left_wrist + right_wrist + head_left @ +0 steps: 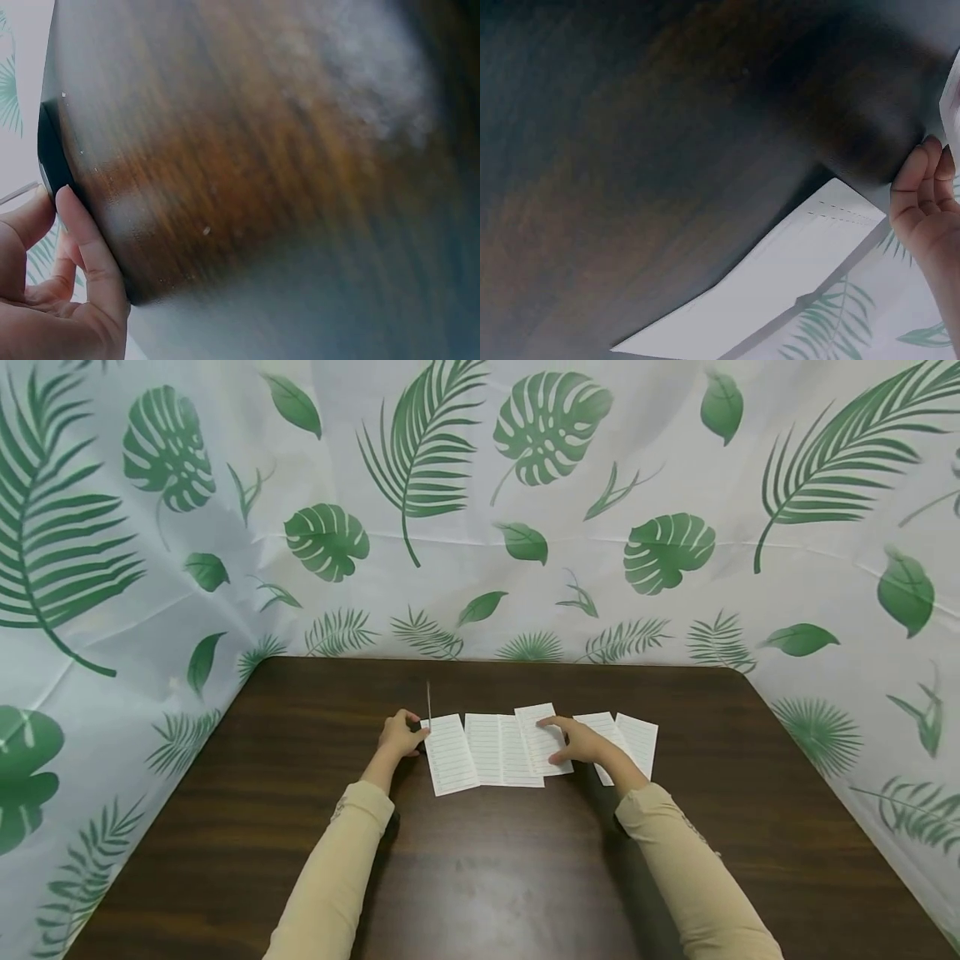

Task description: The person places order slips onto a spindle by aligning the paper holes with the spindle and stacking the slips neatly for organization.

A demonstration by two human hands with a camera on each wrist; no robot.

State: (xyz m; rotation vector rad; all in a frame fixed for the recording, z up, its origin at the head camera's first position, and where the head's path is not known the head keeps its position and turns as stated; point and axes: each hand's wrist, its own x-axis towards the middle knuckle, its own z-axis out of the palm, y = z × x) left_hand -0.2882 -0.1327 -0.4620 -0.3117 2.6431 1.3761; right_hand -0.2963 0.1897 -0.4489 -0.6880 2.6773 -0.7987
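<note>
My left hand (402,732) is at the left end of a row of lined white paper slips. Its thumb and forefinger pinch a small black object (54,154); its kind I cannot tell. A thin upright strip (429,700) rises beside the thumb. Closest to that hand lies a slanted slip (452,760), and right of it a creased pair of slips (502,760). My right hand (581,743) rests over another slip (532,731), thumb and fingers spread on its face. That slip overlaps the creased pair.
Partly behind the right forearm lie two more slips (637,739), also seen as a long white paper (772,270) in the right wrist view. The dark wooden table (480,860) ends at a white leaf-print cloth (450,577) hanging behind and along the sides.
</note>
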